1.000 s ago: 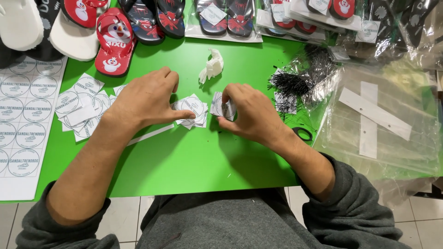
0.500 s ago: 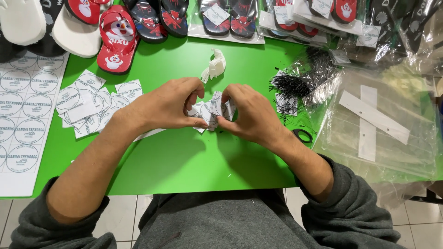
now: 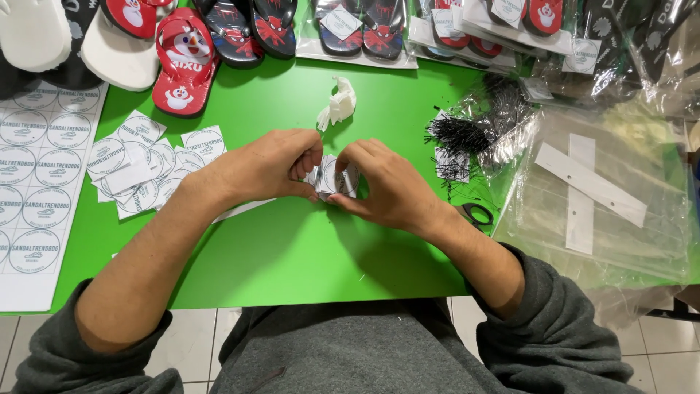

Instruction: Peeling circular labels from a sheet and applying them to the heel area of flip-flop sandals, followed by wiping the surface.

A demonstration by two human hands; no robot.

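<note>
Small stack of white round-printed paper labels point(image 3: 334, 177) pinched between left hand point(image 3: 266, 166) and right hand point(image 3: 386, 186), fingers closed on it. Held just above green tabletop point(image 3: 292, 248). Loose cut white labels point(image 3: 146, 164) spread near left forearm.

Bright green table point(image 3: 292, 255); white round-printed labels point(image 3: 337, 177) between the hands; white sticker sheet point(image 3: 33, 190) with grey circles; red sandal point(image 3: 180, 62) bearing a penguin figure; black tag fasteners point(image 3: 459, 135); clear plastic bags point(image 3: 605, 197); grey sleeves point(image 3: 561, 335).
</note>
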